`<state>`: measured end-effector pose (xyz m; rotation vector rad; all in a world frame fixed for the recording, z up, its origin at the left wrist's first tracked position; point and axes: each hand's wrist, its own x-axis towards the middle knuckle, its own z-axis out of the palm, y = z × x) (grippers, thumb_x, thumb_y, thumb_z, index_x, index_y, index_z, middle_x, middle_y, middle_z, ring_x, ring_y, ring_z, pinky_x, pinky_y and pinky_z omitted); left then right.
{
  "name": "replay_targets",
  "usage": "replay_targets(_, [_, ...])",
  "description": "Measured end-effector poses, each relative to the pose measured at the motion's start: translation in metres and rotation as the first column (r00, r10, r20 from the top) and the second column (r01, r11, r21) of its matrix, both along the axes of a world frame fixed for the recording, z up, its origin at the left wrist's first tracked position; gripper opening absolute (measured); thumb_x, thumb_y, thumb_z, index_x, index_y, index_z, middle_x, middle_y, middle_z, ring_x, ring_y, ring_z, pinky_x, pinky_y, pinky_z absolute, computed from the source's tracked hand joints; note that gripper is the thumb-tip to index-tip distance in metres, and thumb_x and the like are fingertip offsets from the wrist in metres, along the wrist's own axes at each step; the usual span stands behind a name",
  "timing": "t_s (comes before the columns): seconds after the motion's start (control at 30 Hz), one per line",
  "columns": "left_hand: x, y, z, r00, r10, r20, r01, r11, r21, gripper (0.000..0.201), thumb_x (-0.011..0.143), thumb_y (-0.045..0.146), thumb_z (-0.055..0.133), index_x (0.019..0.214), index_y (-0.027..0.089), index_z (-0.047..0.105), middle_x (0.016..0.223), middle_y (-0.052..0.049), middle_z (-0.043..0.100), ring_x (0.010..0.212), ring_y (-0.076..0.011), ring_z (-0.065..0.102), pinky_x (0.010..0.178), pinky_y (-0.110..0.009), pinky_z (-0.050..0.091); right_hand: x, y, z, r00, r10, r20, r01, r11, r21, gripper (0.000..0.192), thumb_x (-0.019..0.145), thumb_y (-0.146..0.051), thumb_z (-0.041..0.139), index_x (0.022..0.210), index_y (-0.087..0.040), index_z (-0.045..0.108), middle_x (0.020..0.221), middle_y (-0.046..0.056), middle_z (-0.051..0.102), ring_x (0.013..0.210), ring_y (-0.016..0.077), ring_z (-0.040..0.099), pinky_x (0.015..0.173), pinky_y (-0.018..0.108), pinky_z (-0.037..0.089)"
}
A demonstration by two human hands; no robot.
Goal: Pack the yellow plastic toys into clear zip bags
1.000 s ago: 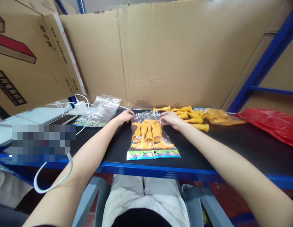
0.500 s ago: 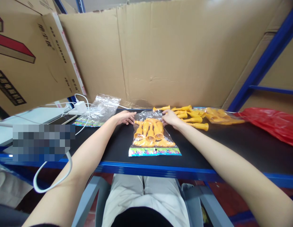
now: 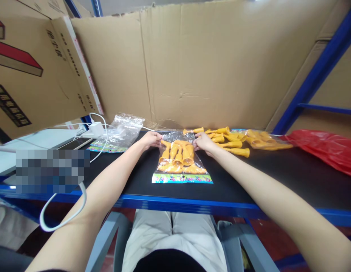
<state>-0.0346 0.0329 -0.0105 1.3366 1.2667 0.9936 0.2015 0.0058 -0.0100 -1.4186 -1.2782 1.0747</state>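
A clear plastic bag point(image 3: 181, 160) with a colourful printed bottom strip lies flat on the black shelf top point(image 3: 266, 177). Several orange trumpet-shaped toys are inside it. My left hand point(image 3: 150, 139) pinches the bag's far left corner. My right hand point(image 3: 203, 142) pinches its far right corner. Both hands hold the bag's open far end.
Loose orange toys point(image 3: 230, 140) lie just right of my right hand, with another filled bag point(image 3: 263, 139) and a red plastic bag point(image 3: 328, 149) further right. Empty clear bags point(image 3: 120, 132), a white charger point(image 3: 93, 130) with cables and a phone sit left. Cardboard walls stand behind.
My left hand has come back onto the bag's far left corner after sitting open beside it. The bag has shifted slightly away from me.
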Motion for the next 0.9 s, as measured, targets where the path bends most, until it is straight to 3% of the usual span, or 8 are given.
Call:
replay_targets(0.1, [0.002, 0.001, -0.002, 0.999, 0.012, 0.043, -0.012, 1.000, 0.002, 0.013, 0.081, 0.012, 0.054, 0.068, 0.011, 0.053, 0.061, -0.005, 0.064, 0.055, -0.0137, 0.063, 0.062, -0.030, 0.054, -0.001, 0.000, 0.000, 0.998, 0.059, -0.005, -0.060, 0.996, -0.064, 0.011, 0.080, -0.005, 0.044, 0.076, -0.015, 0.047, 0.047, -0.004, 0.044, 0.039, 0.0076, 0.045, 0.043, 0.020, 0.043])
replay_targets(0.2, [0.004, 0.002, -0.002, 0.996, 0.026, 0.084, -0.026, 1.000, -0.003, 0.012, 0.083, 0.012, 0.051, 0.071, 0.011, 0.053, 0.064, -0.006, 0.065, 0.056, -0.0138, 0.064, 0.060, -0.029, 0.054, -0.001, -0.001, 0.000, 0.995, 0.097, -0.005, -0.097, 0.992, -0.083, 0.019, 0.082, -0.011, 0.046, 0.063, -0.013, 0.048, 0.046, -0.002, 0.043, 0.040, 0.0060, 0.042, 0.041, 0.017, 0.038])
replay_targets(0.3, [0.002, 0.002, 0.000, 0.992, 0.014, 0.125, -0.008, 0.999, -0.050, 0.011, 0.085, 0.018, 0.051, 0.076, 0.011, 0.054, 0.067, -0.007, 0.067, 0.060, -0.0154, 0.065, 0.061, -0.030, 0.055, -0.002, -0.003, -0.001, 0.996, 0.076, -0.047, -0.080, 0.993, -0.088, 0.020, 0.081, -0.007, 0.047, 0.062, -0.013, 0.048, 0.048, -0.002, 0.044, 0.043, 0.0056, 0.043, 0.043, 0.017, 0.038])
replay_targets(0.4, [-0.003, 0.001, 0.002, 0.992, -0.070, 0.101, 0.082, 0.989, -0.126, 0.021, 0.080, 0.029, 0.060, 0.079, 0.008, 0.058, 0.071, -0.009, 0.067, 0.063, -0.0163, 0.065, 0.062, -0.030, 0.055, -0.002, -0.003, -0.001, 0.994, 0.069, -0.085, -0.077, 0.993, -0.087, 0.019, 0.081, -0.005, 0.046, 0.063, -0.013, 0.047, 0.051, -0.001, 0.046, 0.045, 0.0062, 0.045, 0.047, 0.018, 0.042])
replay_targets(0.53, [-0.007, 0.000, 0.003, 0.984, -0.176, 0.037, 0.180, 0.969, -0.172, 0.015, 0.071, 0.018, 0.069, 0.078, 0.006, 0.062, 0.070, -0.010, 0.068, 0.064, -0.0154, 0.065, 0.063, -0.025, 0.054, -0.002, 0.000, -0.005, 0.996, 0.067, -0.062, -0.071, 0.995, -0.071, 0.019, 0.081, -0.004, 0.044, 0.066, -0.015, 0.046, 0.049, -0.002, 0.045, 0.043, 0.0062, 0.044, 0.046, 0.019, 0.042])
replay_targets(0.7, [-0.006, 0.002, 0.002, 0.994, -0.100, 0.032, 0.103, 0.985, -0.138, 0.005, 0.074, 0.011, 0.064, 0.075, 0.007, 0.061, 0.066, -0.008, 0.067, 0.060, -0.0149, 0.065, 0.063, -0.026, 0.054, -0.003, 0.007, -0.011, 1.000, 0.027, 0.001, -0.027, 0.999, -0.022, 0.020, 0.083, -0.006, 0.041, 0.066, -0.017, 0.044, 0.041, -0.006, 0.037, 0.036, 0.0055, 0.036, 0.038, 0.017, 0.036])
replay_targets(0.9, [-0.001, 0.005, -0.001, 0.999, -0.025, 0.036, 0.028, 0.996, -0.082, 0.007, 0.081, 0.013, 0.056, 0.087, 0.010, 0.057, 0.068, -0.006, 0.067, 0.057, -0.0147, 0.064, 0.060, -0.029, 0.054, -0.005, 0.009, -0.013, 0.999, -0.009, 0.053, 0.007, 0.999, 0.031, 0.018, 0.083, -0.010, 0.045, 0.067, -0.017, 0.044, 0.039, -0.008, 0.035, 0.032, 0.0054, 0.034, 0.035, 0.017, 0.033])
